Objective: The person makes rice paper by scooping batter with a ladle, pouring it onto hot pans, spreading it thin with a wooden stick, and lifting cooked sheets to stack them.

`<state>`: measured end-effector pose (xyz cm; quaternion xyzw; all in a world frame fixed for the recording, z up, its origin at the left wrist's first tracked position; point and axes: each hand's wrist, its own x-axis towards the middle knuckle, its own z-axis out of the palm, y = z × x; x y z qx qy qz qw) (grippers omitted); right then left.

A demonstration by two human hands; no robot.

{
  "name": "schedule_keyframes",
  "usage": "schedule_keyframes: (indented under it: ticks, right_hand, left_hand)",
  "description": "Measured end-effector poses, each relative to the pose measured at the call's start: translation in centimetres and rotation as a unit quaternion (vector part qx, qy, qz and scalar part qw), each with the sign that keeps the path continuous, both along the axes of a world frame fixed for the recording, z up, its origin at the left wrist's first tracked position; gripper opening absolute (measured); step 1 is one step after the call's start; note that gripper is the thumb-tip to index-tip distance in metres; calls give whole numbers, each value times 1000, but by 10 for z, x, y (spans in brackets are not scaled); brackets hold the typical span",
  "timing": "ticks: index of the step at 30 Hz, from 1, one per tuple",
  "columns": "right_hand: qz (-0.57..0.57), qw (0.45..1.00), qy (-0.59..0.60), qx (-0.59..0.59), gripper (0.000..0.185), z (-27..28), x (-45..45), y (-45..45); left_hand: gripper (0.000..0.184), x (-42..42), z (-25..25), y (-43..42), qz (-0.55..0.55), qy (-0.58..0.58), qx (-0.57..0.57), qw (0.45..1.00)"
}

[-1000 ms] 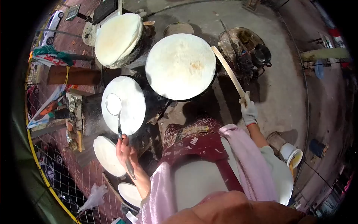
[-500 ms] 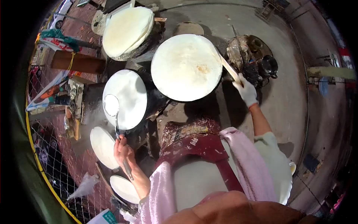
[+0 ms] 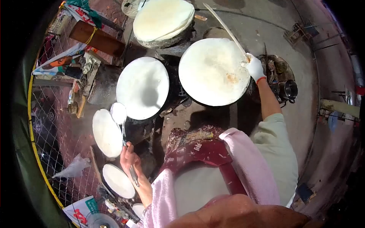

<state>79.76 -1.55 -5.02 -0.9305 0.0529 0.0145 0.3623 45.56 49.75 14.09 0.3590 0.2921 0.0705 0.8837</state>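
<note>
My left hand (image 3: 131, 159) is closed around the handle of a metal ladle (image 3: 119, 113). The ladle's bowl looks full of white batter and hangs between a round white-coated griddle (image 3: 142, 88) and another white round (image 3: 107, 133) to its left. My right hand (image 3: 254, 69), in a white glove, grips a long thin wooden stick (image 3: 225, 28). It is at the right edge of the largest griddle, which a white pancake (image 3: 213, 72) with a brownish patch covers. From the hand the stick slants up and left, past the pancake's far edge.
A stack of pale pancakes (image 3: 163, 21) lies at the back. Another white round (image 3: 118, 181) sits low on the left, near a wire fence (image 3: 51, 152). To the right are a basin of debris (image 3: 279, 70) and a dark metal pot (image 3: 289, 90).
The view has shifted. My right hand has swung the stick from the pancake's right edge to point up and away. The ladle has moved left off the second griddle.
</note>
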Motion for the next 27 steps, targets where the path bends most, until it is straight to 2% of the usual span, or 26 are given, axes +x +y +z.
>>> schedule_keyframes:
  ticks: [2,5,6,8,10,11,12,14,16,17,18,19,20,22,23,24,25,26,27]
  right_hand:
    - [12,1000,-9,-7,50,33,-3,18]
    - [46,997,-37,51,45,70,-9,39]
    - [61,994,-44,76,45,80,-10,45]
    - [77,995,-53,39,43,127,-18,81]
    - [79,995,-56,3,42,163,-19,108]
    - [88,994,-21,55,42,191,-22,122]
    - [119,985,-72,104,42,199,-11,132]
    - [121,987,-105,-23,50,250,-7,164]
    - [172,975,-128,-61,50,275,34,180]
    - [204,969,-86,-114,48,286,71,183]
    - [235,949,-168,-123,45,310,75,208]
    - [238,945,-120,-188,42,323,114,219]
    - [262,924,-187,-206,38,333,138,232]
    - [258,871,-225,-353,29,377,159,280]
    - [266,846,-274,-373,27,394,149,309]
    - [271,819,-322,-390,26,404,135,333]
    - [297,780,-418,-357,26,400,135,347]
    - [254,781,-418,-388,21,398,112,371]
    - [287,779,-397,-390,24,372,134,378]
  left_hand:
    - [22,6,10,-5,97,110,115,982]
    - [22,-9,-11,33,45,10,13,999]
    - [22,-13,-14,40,37,1,18,999]
    - [23,-14,-20,56,23,-13,31,999]
    - [25,-23,-35,80,24,-53,-78,995]
    - [26,-27,-41,91,25,-75,-133,988]
    - [26,-28,-41,95,39,-76,-147,986]
    - [28,-31,-39,103,68,-80,-174,979]
    - [28,-40,-54,118,72,-88,-173,978]
    - [28,-43,-59,124,74,-95,-171,978]
    - [27,-45,-58,127,85,-89,-175,977]
    - [27,-46,-54,128,96,-83,-178,976]
    - [27,-47,-53,129,110,-79,-179,974]
    - [27,-60,-66,138,119,-111,-217,962]
    - [28,-66,-75,140,109,-131,-206,964]
    - [28,-72,-82,139,98,-151,-194,964]
    - [28,-80,-82,136,116,-148,-194,963]
    - [28,-86,-81,130,135,-143,-194,961]
    - [28,-92,-77,119,178,-114,-172,962]
